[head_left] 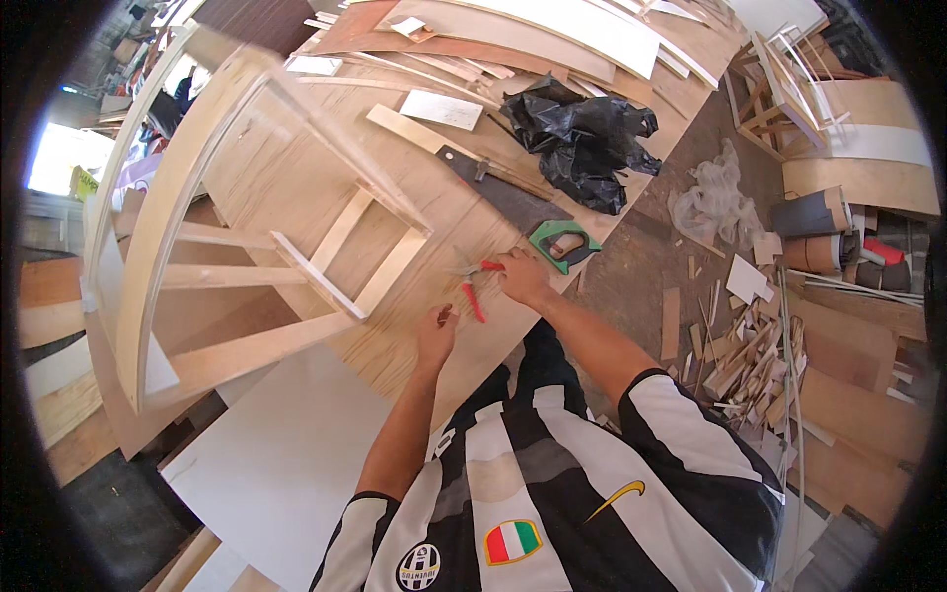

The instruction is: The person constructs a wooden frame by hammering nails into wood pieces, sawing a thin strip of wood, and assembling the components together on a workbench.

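Observation:
Red-handled pliers (473, 298) are at the middle of the plywood table, their handles spread apart. My right hand (525, 278) has its fingers closed on one red handle. To its left, my left hand (436, 333) is held with curled fingers just short of the pliers; a small dark spot shows at its fingertips, too small to name. A hand saw (562, 244) with a green handle lies just beyond my right hand. On my left stands a large curved wooden frame (163, 222) with crosspieces, its near end resting by my left hand.
A crumpled black plastic bag (582, 138) and wood strips (409, 130) lie on the table (414, 271). A white panel (286, 444) is at the lower left. Wood offcuts (745, 365) and clear plastic wrap (725, 197) cover the floor to the right.

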